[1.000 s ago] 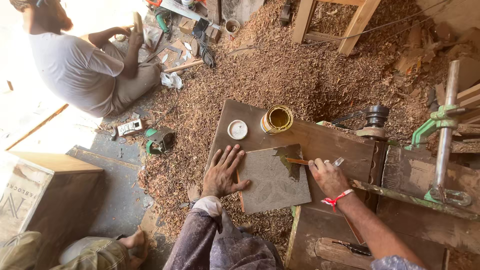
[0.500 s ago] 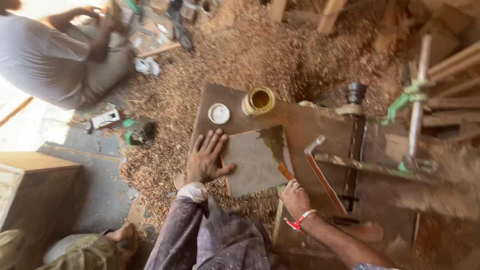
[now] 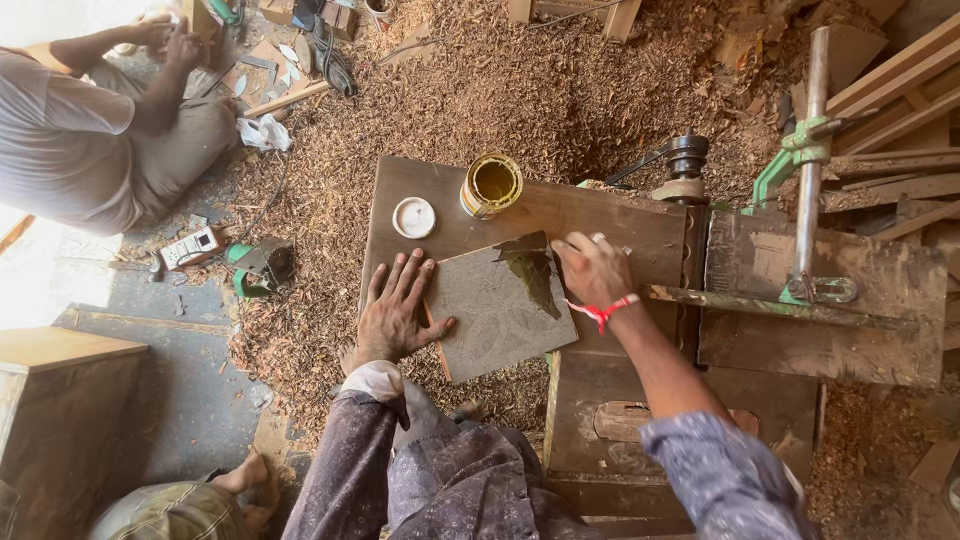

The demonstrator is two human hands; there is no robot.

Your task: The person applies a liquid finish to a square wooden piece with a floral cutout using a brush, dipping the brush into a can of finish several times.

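While left hand lies flat, fingers spread, on the 9 o'clock edge of the grey panel on the brown board, right hand is fisted at its 2 o'clock corner; contents can't tell. Open tin at 12 o'clock.

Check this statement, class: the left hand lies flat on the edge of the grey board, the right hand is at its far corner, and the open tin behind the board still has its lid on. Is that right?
Not quite. The head view shows the tin open, its white lid lying beside it on the brown panel. The rest holds: the left hand lies flat at the grey board's edge, the right hand at its far corner.
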